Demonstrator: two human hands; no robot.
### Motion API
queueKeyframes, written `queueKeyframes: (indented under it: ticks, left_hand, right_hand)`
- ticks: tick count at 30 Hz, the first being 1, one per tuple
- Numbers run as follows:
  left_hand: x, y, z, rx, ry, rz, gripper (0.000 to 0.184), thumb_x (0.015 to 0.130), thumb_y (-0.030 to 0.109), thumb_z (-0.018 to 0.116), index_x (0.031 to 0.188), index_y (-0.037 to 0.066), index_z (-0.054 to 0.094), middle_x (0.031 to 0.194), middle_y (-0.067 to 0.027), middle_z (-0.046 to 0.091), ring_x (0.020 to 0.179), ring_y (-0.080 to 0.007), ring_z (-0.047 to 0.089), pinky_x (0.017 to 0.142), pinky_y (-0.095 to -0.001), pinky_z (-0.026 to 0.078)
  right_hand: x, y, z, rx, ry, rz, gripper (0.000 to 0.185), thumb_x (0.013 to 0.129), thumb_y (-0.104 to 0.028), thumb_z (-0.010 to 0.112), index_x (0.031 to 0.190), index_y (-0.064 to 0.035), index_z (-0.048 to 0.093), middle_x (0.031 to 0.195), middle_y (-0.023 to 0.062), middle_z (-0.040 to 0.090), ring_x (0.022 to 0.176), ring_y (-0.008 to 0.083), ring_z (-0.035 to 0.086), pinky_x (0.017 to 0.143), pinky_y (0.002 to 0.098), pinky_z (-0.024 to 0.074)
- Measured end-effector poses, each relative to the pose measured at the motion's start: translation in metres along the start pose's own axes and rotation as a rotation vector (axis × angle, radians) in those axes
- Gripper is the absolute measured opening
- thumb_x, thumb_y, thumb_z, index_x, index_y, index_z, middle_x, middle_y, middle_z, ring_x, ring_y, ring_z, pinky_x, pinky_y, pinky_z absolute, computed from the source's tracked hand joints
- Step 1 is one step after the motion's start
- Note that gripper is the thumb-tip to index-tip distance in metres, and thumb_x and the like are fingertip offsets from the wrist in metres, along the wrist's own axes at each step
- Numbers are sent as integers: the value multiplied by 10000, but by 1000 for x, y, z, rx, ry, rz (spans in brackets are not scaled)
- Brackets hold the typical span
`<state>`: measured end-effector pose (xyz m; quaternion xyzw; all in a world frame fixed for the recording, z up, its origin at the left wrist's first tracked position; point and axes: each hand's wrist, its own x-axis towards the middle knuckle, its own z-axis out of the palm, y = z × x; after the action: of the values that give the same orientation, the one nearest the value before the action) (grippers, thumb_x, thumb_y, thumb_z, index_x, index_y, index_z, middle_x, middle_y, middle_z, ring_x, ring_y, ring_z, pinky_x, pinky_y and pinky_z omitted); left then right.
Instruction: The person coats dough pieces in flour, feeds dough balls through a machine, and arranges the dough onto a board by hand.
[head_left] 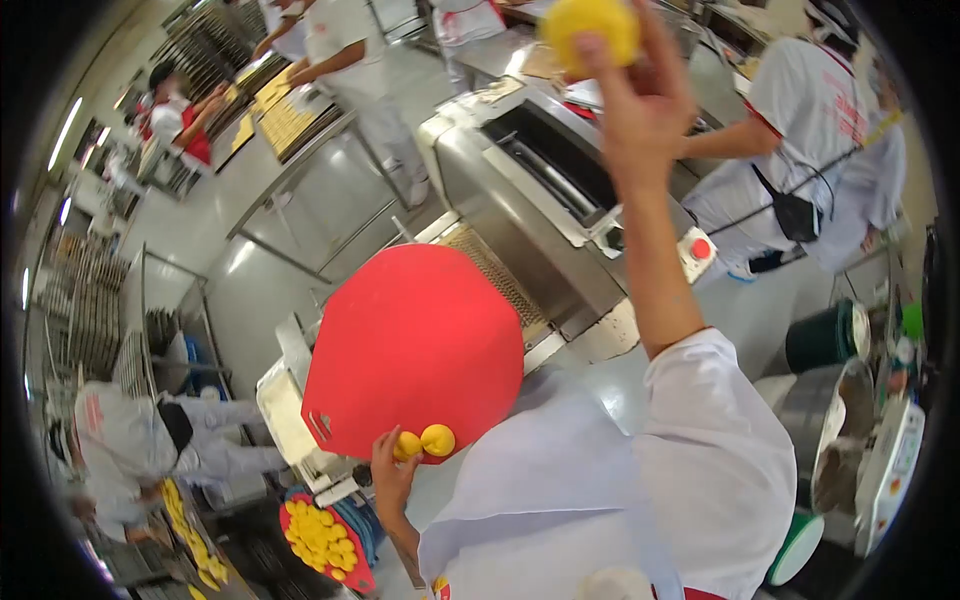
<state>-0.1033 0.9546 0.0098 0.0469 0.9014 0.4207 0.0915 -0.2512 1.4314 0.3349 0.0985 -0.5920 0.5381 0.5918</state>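
Observation:
A yellow dough ball point(590, 30) is held up at the top of the view by my right hand point(648, 115), its fingers curled around it above the steel roller machine point(540, 200). Down at the near edge of a large red board point(415, 340), my left hand point(391, 475) has its fingers closed on a smaller-looking yellow dough ball point(406, 445). Against that one lies another rounded dough ball point(438, 440), with a dimple in it. The red board rests across the front part of the machine.
Many yellow dough pieces point(322, 540) lie on a red sheet at lower left. A red button point(700, 248) sits on the machine's right corner. Co-workers stand at right point(800, 130), lower left point(130, 430) and behind a steel table point(270, 160). A metal pot point(815, 430) stands at right.

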Motion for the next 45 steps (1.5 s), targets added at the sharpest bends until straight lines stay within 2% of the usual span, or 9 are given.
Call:
queueKeyframes:
  ticks: [4, 8, 17, 23, 29, 33, 37, 41, 45]
  left_hand:
    - [12, 14, -15, 39, -34, -17, 514, 763, 45, 790, 1250, 18, 628, 1209, -146, 591, 1095, -253, 616, 902, -344, 515]
    - [27, 50, -33, -11, 138, 43, 457, 793, 7, 762, 1232, 7, 635, 1196, -114, 594, 1096, -202, 611, 872, -317, 539]
    - [78, 226, 5, -114, 111, 404, 902, 705, 177, 883, 1474, 46, 430, 1428, -197, 461, 1294, -343, 486, 1001, -427, 503]
    - [40, 46, 3, 382, -58, 544, 871, 717, 434, 797, 1448, 77, 486, 1462, -272, 437, 1378, -429, 390, 1110, -591, 297]
    - [23, -23, 17, 131, -152, 556, 636, 796, 272, 791, 1339, 52, 545, 1389, -188, 528, 1366, -468, 381, 1121, -557, 351]
    - [28, 1, 15, 30, -282, 281, 631, 789, 201, 814, 1331, 20, 544, 1344, -207, 561, 1286, -387, 490, 1045, -489, 437]
    - [50, 34, 23, -381, -305, -49, 630, 783, 130, 836, 1323, -12, 544, 1299, -225, 595, 1207, -307, 599, 968, -421, 523]
    - [81, 162, 24, -2, 14, 528, 526, 813, 4, 761, 1301, 2, 565, 1223, -137, 639, 1119, -259, 639, 962, -384, 523]
    - [97, 210, 28, -374, 133, 408, 689, 825, 31, 755, 1443, 31, 450, 1409, -154, 485, 1139, -257, 605, 984, -393, 503]
  right_hand:
    - [19, 62, -19, -239, 83, -258, 429, 913, -214, 735, 1294, -53, 619, 1080, 111, 704, 831, 173, 693, 663, 278, 569]
    - [-42, 173, -57, -1098, -520, 5, 482, 872, -373, 736, 1250, -85, 659, 1211, 213, 622, 1054, 347, 645, 921, 390, 507]
    - [-204, -6, 16, 21, -1185, 800, 511, 894, -255, 731, 1352, -78, 589, 1250, 125, 664, 957, 201, 679, 820, 326, 553]
    - [-80, 29, -56, -467, -140, 229, 309, 952, -117, 645, 1257, -64, 659, 1114, 137, 709, 872, 175, 687, 706, 293, 549]
    - [-107, 126, -129, -1250, -424, -206, 293, 949, -214, 644, 1183, -42, 684, 1150, 160, 671, 896, 228, 654, 789, 364, 531]
    - [-145, 44, -83, -758, -620, 630, 310, 952, -269, 640, 1154, -39, 689, 1171, 164, 641, 976, 243, 643, 873, 379, 511]
    - [-264, 12, -28, -121, -988, 787, 520, 976, -338, 634, 1410, -74, 520, 1165, 117, 655, 1051, 217, 635, 926, 346, 511]
    - [-301, 6, -4, 415, -858, 1280, 517, 970, -233, 665, 1431, -69, 498, 1194, 65, 636, 1075, 158, 617, 909, 335, 540]
    - [-175, 31, -12, -76, -349, 791, 333, 929, -75, 677, 1250, -60, 590, 1052, 80, 680, 824, 162, 681, 642, 285, 583]
